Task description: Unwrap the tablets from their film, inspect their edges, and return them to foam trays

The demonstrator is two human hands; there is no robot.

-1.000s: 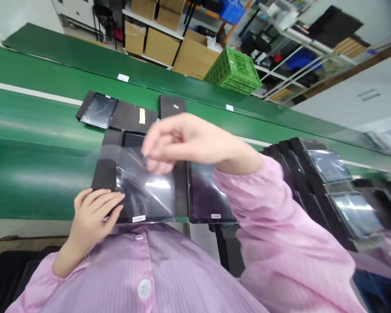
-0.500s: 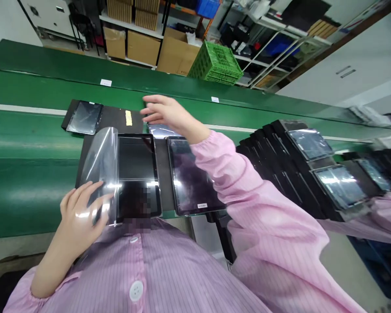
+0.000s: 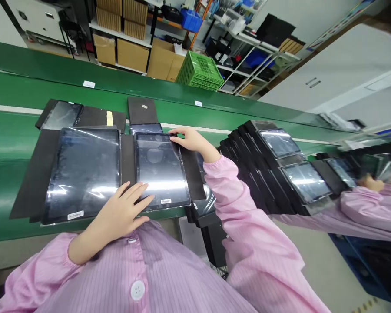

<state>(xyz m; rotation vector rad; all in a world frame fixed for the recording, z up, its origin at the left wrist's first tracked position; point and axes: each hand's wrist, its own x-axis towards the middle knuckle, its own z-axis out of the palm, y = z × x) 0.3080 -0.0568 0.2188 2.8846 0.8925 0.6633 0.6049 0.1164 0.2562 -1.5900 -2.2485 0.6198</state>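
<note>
Two dark tablets lie side by side on black mats on the green conveyor [image 3: 16,161]. The left tablet [image 3: 83,171] is covered with a clear film. My left hand [image 3: 125,211] rests flat, fingers spread, on the near edge between the two tablets, touching the right tablet [image 3: 161,167]. My right hand [image 3: 190,140] is at that tablet's far right corner, fingers curled on its edge.
More tablets on black mats [image 3: 81,114] lie farther back on the belt. A stack of tablets on trays [image 3: 289,165] stands to the right. Another person's pink sleeve [image 3: 371,204] is at far right. Cardboard boxes [image 3: 130,54] and a green crate [image 3: 200,71] stand behind.
The clear film that was lifted off the left tablet now lies flat on it. My left hand moved right to the second tablet; my right hand came back to its far corner.
</note>
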